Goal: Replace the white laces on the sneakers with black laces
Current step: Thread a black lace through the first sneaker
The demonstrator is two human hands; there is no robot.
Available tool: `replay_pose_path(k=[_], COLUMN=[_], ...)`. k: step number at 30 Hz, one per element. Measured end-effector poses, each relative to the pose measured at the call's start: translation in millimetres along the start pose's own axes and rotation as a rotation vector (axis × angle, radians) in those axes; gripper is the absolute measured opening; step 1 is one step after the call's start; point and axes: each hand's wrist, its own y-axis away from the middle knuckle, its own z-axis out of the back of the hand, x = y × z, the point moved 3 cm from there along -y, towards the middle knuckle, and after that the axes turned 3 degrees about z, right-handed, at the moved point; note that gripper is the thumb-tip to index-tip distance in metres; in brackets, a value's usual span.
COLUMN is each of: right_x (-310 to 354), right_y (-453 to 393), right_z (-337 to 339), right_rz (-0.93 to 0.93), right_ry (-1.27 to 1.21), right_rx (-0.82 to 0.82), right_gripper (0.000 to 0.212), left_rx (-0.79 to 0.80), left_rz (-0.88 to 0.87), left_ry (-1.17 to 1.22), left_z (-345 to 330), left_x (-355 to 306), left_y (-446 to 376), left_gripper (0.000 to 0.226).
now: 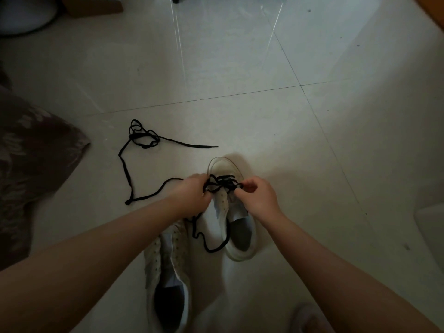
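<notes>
Two white sneakers lie on the tiled floor. The right sneaker (234,212) has a black lace (222,182) threaded across its lowest eyelets near the toe. My left hand (192,195) grips the lace at the shoe's left side. My right hand (255,197) pinches the other lace end at the right side. A slack stretch of this lace (206,241) trails over the shoe's opening. The left sneaker (168,280) lies nearer to me with no lace in its eyelets. A second black lace (141,138) lies loose on the floor to the left.
A dark patterned cushion or cloth (31,164) lies at the left. A cardboard box (93,6) and a round pale base (24,18) are at the far left. A wooden edge (434,13) shows at top right.
</notes>
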Motion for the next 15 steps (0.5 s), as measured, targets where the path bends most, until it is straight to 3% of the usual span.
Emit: replay_pose_path(k=[11,15], right_x=[0,0], right_y=[1,0], right_z=[-2,-1], right_rz=[-0.001,0.002], right_ry=[0.005,0.010], right_rx=[-0.044,-0.041], right_gripper=[0.020,0.021], left_rx=[0.031,0.027], left_rz=[0.063,-0.019], left_ry=[0.533,0.434], left_z=[-8,-13], left_x=[-15,-24], left_y=[2,-5], left_gripper=[0.017,0.022])
